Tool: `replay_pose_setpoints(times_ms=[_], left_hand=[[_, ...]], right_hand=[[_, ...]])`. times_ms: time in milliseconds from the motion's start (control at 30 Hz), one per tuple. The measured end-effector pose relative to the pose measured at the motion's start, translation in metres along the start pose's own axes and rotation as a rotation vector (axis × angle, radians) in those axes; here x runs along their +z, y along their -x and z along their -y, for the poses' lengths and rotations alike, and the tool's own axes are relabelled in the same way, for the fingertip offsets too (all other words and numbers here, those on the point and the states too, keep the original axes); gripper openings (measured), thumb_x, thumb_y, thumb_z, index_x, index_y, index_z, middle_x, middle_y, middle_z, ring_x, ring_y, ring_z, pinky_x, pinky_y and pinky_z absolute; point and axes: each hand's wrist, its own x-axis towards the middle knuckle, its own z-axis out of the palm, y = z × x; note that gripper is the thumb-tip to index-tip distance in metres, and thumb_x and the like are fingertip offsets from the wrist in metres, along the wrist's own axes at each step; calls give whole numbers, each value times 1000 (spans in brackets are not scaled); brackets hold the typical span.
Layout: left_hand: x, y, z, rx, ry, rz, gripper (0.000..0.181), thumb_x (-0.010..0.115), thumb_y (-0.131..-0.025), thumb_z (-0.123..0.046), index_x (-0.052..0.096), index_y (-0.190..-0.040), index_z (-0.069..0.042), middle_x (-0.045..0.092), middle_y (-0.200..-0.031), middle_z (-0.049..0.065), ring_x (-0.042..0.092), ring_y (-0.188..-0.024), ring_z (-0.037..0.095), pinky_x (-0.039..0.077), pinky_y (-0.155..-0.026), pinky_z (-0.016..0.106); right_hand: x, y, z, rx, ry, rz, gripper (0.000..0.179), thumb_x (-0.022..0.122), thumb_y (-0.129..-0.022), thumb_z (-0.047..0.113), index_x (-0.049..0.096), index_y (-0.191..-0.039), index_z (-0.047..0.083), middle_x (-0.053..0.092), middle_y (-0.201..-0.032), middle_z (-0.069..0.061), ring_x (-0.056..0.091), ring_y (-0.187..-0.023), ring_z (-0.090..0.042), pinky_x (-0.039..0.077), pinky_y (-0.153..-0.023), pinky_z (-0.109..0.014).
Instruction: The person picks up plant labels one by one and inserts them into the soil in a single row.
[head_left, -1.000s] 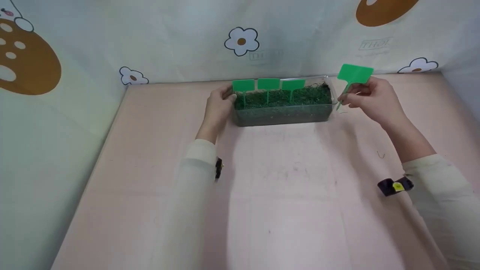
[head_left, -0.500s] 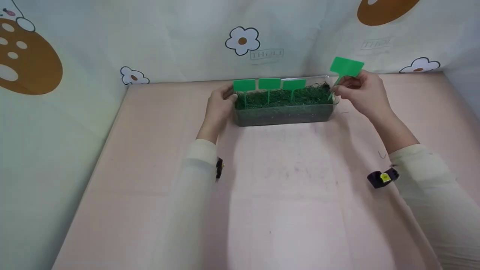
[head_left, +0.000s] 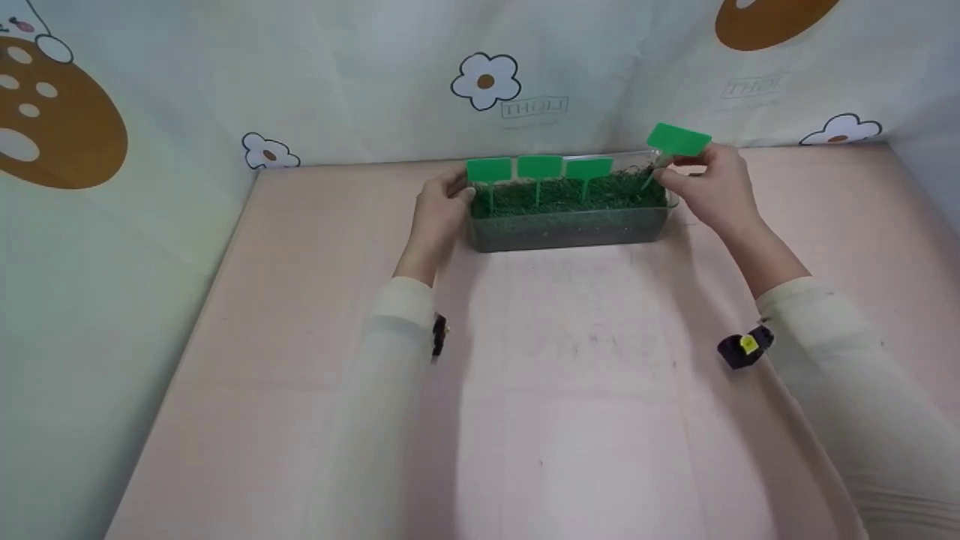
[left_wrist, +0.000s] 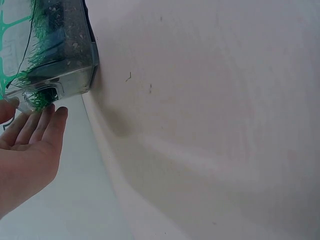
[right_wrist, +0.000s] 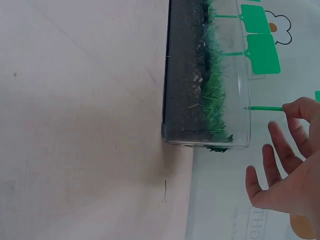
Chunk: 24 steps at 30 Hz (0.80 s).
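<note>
A clear plastic box (head_left: 570, 231) of dark soil and green grass (head_left: 626, 189) stands at the back. Three green plant labels rise upright from its left and middle part, one of them a plant label (head_left: 538, 168) in the centre. With thumb and index finger my right hand (head_left: 716, 187) pinches the stem (right_wrist: 266, 108) of another plant label (head_left: 679, 140). This label leans over the box's right end, its stem tip close above the grass. At the left end, my left hand (head_left: 439, 214) touches the box with thumb and nearly straight fingers (left_wrist: 56, 125).
The pale pink tabletop (head_left: 570, 420) extends in front of the box, with small dark specks and a few thin shreds on it. Right behind the box rises a white sheet (head_left: 360, 82) printed with flowers and brown spots. Another sheet side (head_left: 97, 300) borders the table at left.
My right hand has moved left with the plant label, from beside the box to over its right end, and the label sits lower than half a second ago. The left hand stays put.
</note>
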Motion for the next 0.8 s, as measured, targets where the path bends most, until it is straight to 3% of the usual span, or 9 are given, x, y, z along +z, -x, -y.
replay_pose_setpoints(times_ms=[200, 300, 433, 567, 800], left_hand=[[0, 0, 0, 2, -6, -1, 45, 49, -106, -15, 44, -151, -17, 53, -150, -2, 48, -140, 11, 42, -116, 26], [0, -1, 0, 2, -12, -6, 45, 48, -106, -15, 44, -151, -17, 53, -149, -2, 48, -139, 11, 42, -116, 26], [0, 0, 1, 9, -29, -12, 46, 49, -106, -16, 44, -151, -16, 52, -150, 0, 47, -140, 12, 42, -116, 26], [0, 0, 2, 13, -37, -13, 46, 49, -106, -17, 43, -151, -17, 50, -152, 0, 46, -141, 13, 42, -116, 26], [1, 0, 1, 4, -8, -8, 46, 48, -106, -16, 44, -151, -17, 51, -151, -1, 47, -140, 12, 42, -116, 26]], right_hand=[[7, -5, -3, 31, 6, 40, 7, 65, -93, 22, 67, -97, 16, 52, -112, 9, 50, -123, -19, 48, -86, -23], [10, -7, -4, 43, 6, 58, 4, 65, -93, 22, 66, -93, 18, 47, -115, 3, 46, -129, -28, 47, -101, -36], [14, -11, -5, 23, 20, 72, 13, 65, -93, 20, 68, -99, 9, 46, -121, -9, 42, -129, -36, 35, -114, -55], [18, -14, -6, 10, 58, 76, 21, 64, -93, 18, 67, -102, 0, 44, -129, -19, 39, -129, -37, 34, -114, -56], [20, -18, -5, 70, 116, 108, 37, 65, -93, 17, 66, -119, -8, 34, -145, -26, 27, -139, -41, 31, -116, -58]])
